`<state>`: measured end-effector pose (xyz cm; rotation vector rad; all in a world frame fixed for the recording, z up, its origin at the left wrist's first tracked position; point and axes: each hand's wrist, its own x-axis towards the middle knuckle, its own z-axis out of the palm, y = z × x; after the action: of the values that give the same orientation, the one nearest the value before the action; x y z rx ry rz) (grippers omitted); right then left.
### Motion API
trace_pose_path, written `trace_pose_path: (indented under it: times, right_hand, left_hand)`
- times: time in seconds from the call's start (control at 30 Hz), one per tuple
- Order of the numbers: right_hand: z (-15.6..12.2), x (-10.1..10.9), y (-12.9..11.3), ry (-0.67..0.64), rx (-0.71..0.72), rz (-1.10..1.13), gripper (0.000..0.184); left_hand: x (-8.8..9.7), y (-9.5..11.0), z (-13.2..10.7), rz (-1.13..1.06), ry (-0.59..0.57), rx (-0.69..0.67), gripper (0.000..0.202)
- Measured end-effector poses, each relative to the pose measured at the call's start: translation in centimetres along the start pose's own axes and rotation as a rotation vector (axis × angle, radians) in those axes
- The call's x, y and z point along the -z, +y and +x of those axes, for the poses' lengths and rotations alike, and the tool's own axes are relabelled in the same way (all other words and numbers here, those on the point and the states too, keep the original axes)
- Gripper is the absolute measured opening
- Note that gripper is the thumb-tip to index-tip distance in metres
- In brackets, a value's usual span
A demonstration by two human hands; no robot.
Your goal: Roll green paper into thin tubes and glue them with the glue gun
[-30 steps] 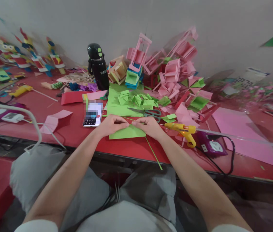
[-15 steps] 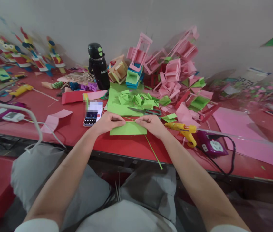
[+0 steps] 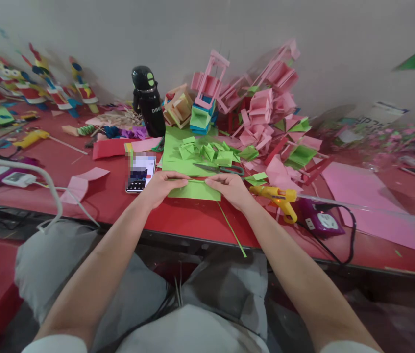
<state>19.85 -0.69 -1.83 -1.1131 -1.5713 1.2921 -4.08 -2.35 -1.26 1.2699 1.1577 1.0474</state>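
The left hand (image 3: 160, 187) and right hand (image 3: 231, 189) meet the upper edge of a green paper sheet (image 3: 194, 192) near the front of the desk (image 3: 115, 207), thumbs and fingers pinching that edge slightly apart. A thin green strip (image 3: 231, 229) reaches past the desk's front edge. The phone (image 3: 140, 175) lies beside the left hand, scissors (image 3: 231, 170) lie behind the right, and a yellow glue gun (image 3: 280, 195) rests to its right.

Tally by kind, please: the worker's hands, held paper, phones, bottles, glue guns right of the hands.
Left hand and right hand: 2
Light-green paper sheet, held: 1
Rectangular lit-screen phone: 1
Black cylindrical bottle: 1
Yellow plastic glue gun: 1
Total: 6
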Motion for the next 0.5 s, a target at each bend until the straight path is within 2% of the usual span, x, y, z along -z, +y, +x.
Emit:
trace_pose_path:
  times: [0.3,0.5]
  right_hand:
    - [0.2,-0.19,0.39,0.039,0.02,0.019,0.032]
    - [0.14,-0.23,0.31,0.046,0.026,0.043,0.031]
  left_hand:
    - [0.31,0.17,0.08,0.067,0.062,-0.039,0.033]
    - [0.97,0.62,-0.08,0.062,-0.018,-0.046,0.033]
